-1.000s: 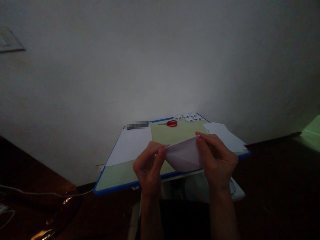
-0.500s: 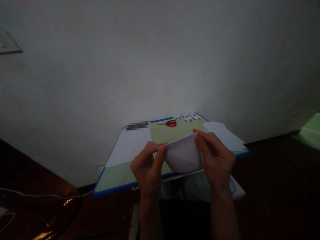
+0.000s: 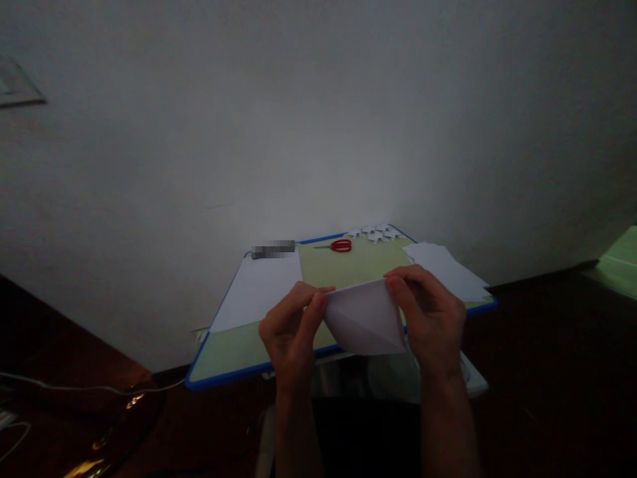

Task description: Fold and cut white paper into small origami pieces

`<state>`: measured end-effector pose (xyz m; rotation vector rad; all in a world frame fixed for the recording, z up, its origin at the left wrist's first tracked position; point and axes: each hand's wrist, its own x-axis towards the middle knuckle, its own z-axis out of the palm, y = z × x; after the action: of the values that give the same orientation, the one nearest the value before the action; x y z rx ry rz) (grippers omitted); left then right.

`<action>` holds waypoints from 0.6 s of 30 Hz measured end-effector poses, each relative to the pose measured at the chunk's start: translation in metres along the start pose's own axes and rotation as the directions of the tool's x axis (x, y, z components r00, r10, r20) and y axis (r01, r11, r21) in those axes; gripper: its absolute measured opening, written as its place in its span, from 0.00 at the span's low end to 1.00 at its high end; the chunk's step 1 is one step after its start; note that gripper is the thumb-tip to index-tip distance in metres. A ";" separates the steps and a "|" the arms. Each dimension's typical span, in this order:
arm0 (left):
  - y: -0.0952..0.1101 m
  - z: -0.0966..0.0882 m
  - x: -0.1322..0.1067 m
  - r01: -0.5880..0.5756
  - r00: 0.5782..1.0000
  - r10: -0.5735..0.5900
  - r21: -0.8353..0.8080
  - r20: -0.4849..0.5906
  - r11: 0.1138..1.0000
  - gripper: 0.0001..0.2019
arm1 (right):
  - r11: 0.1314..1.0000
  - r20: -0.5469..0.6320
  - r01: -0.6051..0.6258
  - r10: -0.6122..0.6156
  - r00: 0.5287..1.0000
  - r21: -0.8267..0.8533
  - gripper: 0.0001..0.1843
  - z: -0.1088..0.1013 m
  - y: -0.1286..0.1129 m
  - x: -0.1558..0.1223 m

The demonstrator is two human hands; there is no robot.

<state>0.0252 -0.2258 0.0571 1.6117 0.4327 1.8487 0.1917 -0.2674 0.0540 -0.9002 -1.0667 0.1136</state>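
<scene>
Between my two hands a folded sheet of white paper is held up over the near edge of the table, with a faint diagonal crease across it. My left hand pinches its upper left corner between thumb and forefinger. At the upper right corner, my right hand grips the paper the same way. The top edge is drawn nearly straight, and the lower part hangs down. Beyond the hands, red-handled scissors lie on the table with their blades pointing left.
The pale green table has a blue rim and stands against a grey wall. White sheets lie at its left and right. Several small white paper shapes rest at the back, and a pixelated object sits back left.
My right hand has come down slightly with its corner, so the paper's top edge is more level. The lower edge hangs a little lower, and my left hand has barely moved.
</scene>
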 end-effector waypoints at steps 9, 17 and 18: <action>0.005 0.000 -0.003 -0.019 1.000 0.018 0.102 0.013 0.995 0.10 | 0.999 0.000 0.037 -0.037 0.999 -0.038 0.06 -0.001 -0.002 -0.001; -0.006 -0.004 -0.001 0.031 0.998 -0.039 0.162 0.046 0.986 0.07 | 1.000 -0.016 0.015 -0.015 1.000 -0.011 0.06 0.001 0.005 -0.001; -0.009 -0.005 -0.001 0.069 0.995 -0.079 0.148 0.063 0.986 0.08 | 1.000 -0.036 0.012 -0.012 0.999 -0.007 0.07 0.001 0.006 0.000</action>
<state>0.0226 -0.2191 0.0502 1.7265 0.6018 1.7352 0.1925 -0.2630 0.0498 -0.8989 -1.0392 0.0836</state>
